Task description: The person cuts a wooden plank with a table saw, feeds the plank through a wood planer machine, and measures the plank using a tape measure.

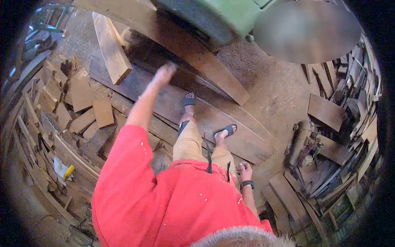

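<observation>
My left hand (166,73) reaches forward over a dark wide board, blurred by motion, so its fingers cannot be made out. Close to it a long brown plank (197,53) slants from the upper left down to the right. Left of the hand a thick pale wood beam (112,49) lies at an angle with its cut end toward me. My right hand (245,169), with a dark watch on the wrist, hangs beside my right thigh. Its fingers are loosely bent and apart, with nothing seen in them. My sandalled feet stand on a wide board (210,119) on the floor.
A green machine (226,20) stands ahead, with the brown plank beside it. Wood offcuts (103,112) are heaped on the left, near a yellow-handled tool (69,172). On the right are a rusty cylindrical machine part (299,142) and stacked scrap boards (325,111). Sawdust covers the floor.
</observation>
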Tool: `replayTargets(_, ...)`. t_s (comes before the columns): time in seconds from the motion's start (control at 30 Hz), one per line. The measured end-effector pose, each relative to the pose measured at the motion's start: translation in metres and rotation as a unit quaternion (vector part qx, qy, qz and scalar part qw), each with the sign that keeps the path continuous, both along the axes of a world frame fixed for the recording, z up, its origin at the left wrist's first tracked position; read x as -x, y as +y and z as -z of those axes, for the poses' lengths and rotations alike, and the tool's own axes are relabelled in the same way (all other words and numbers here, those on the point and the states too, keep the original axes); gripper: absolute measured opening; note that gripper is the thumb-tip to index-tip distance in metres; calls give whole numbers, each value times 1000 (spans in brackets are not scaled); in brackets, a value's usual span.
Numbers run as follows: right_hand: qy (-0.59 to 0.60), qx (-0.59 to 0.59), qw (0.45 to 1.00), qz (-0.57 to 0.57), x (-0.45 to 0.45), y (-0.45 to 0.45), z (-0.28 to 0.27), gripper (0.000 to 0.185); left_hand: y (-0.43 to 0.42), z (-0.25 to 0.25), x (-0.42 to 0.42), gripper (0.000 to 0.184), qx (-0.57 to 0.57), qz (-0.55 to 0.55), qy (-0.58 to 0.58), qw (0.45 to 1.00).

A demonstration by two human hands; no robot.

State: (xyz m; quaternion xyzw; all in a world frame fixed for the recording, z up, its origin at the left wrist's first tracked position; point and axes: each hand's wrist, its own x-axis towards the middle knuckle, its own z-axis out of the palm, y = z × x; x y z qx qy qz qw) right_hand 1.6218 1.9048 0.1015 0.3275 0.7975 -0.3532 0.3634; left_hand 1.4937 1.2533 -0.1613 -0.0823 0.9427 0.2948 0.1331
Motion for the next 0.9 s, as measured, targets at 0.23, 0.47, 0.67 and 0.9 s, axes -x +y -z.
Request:
replayTargets(0.23, 69, -106, 986, -104, -95, 149, 55, 30, 205, -124, -100, 55, -208, -45, -278, 937)
replayTargets(0.47, -136, -3, 946, -294, -116, 245, 65, 35, 321, -163, -120, 54, -75, -134, -240, 958)
replayTargets(0.67, 10, 99, 992, -73, -94, 306, 95, 34, 423, -186, -38, 49, -89, -102, -231, 964)
replayTargets(0.9, 2, 82, 963, 255, 15, 344, 101, 27, 502, -183, 51, 53, -154, -20, -173, 973)
